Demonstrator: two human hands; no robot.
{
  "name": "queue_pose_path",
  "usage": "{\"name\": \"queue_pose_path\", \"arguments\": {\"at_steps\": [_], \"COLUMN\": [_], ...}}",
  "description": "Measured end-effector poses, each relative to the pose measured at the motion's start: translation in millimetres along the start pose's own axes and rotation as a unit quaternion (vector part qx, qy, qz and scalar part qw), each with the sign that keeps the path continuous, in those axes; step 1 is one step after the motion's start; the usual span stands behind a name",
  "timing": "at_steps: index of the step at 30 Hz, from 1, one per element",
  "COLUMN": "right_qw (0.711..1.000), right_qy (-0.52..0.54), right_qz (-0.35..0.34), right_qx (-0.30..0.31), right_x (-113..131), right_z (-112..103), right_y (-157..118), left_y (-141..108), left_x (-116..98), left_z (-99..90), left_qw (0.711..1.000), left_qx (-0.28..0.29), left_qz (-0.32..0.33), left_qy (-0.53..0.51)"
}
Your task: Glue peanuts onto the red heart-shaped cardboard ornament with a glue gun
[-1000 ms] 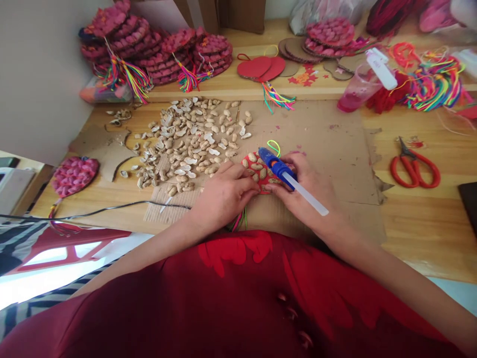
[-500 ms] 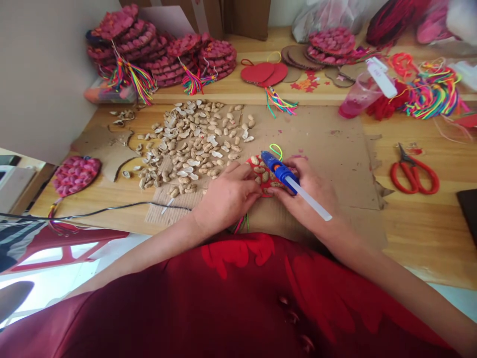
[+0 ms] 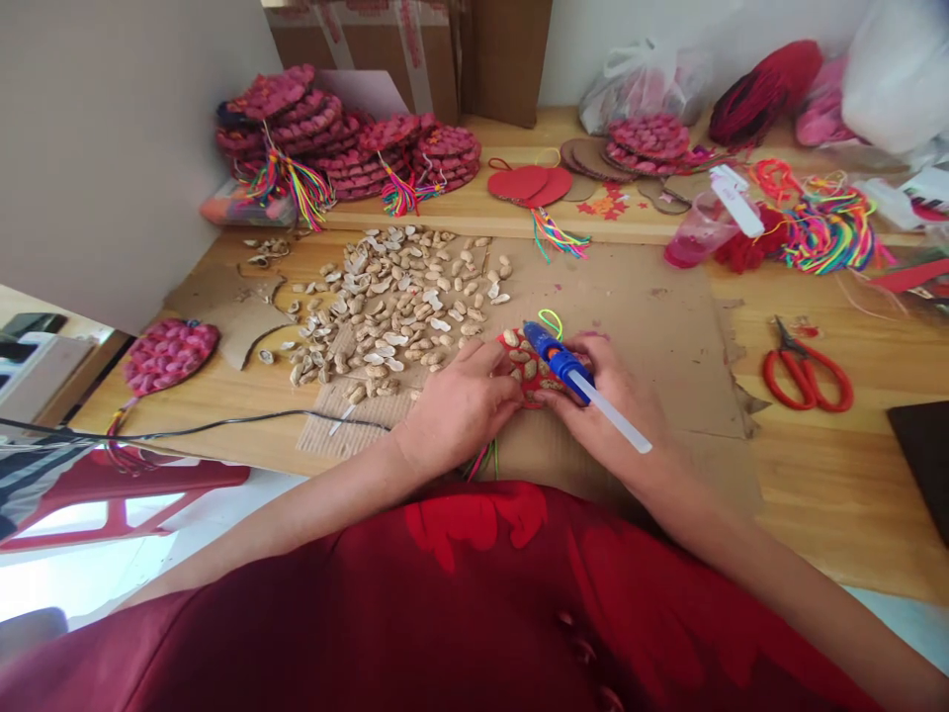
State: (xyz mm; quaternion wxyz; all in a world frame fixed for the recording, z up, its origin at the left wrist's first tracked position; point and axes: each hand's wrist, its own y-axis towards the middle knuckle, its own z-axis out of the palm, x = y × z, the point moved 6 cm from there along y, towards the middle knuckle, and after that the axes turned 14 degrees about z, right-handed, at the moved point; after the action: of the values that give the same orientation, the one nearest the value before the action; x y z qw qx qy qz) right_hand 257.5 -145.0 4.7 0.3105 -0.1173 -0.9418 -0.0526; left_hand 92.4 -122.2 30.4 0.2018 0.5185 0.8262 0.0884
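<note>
A blue hot glue gun [image 3: 558, 358], with a long white glue stick sticking out of its back, is gripped in my right hand [image 3: 604, 396], nozzle pointing away to the upper left. Beneath it lies a red cardboard piece [image 3: 528, 400] bearing several peanut shells [image 3: 529, 370], a yellow-green loop at its far end and coloured strings [image 3: 485, 460] at the near end. With bent, closed fingers, my left hand [image 3: 469, 400] holds the left edge of this piece; its fingertips are partly hidden. My right thumb rests by the piece's near edge.
Loose peanut shells [image 3: 392, 307] cover the cardboard mat [image 3: 645, 326] on the left. A black cord [image 3: 244, 419] crosses the table. Red-handled scissors [image 3: 807, 378] lie right. Pink shell-covered pieces [image 3: 286, 133], red hearts [image 3: 519, 185] and a pink cup [image 3: 697, 232] stand behind.
The view has tilted slightly upward and shifted, so the table things sit lower in the picture. Both hands keep their hold, with hardly any movement against the red piece.
</note>
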Motion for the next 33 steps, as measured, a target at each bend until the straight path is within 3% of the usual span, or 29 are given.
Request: {"name": "queue_pose_path", "arguments": {"at_steps": [12, 19, 25, 33], "right_qw": [0.999, 0.985, 0.938, 0.916], "right_qy": [0.048, 0.155, 0.334, 0.386], "right_qz": [-0.006, 0.044, 0.083, 0.104], "right_qx": [-0.013, -0.057, 0.027, 0.039], "right_x": [-6.4, -10.5, -13.7, -11.7], "right_z": [2.2, -13.8, -8.1, -3.6], "right_y": [-0.8, -0.4, 0.9, 2.6], "left_y": [-0.7, 0.1, 0.5, -0.1], "left_x": [0.9, 0.3, 0.4, 0.5], "left_z": [2.2, 1.3, 0.5, 0.5], "left_qw": [1.0, 0.999, 1.0, 1.0], "left_qx": [0.024, 0.021, 0.001, 0.002], "left_qz": [-0.009, -0.005, 0.006, 0.0], "left_qy": [0.014, 0.027, 0.025, 0.024]}}
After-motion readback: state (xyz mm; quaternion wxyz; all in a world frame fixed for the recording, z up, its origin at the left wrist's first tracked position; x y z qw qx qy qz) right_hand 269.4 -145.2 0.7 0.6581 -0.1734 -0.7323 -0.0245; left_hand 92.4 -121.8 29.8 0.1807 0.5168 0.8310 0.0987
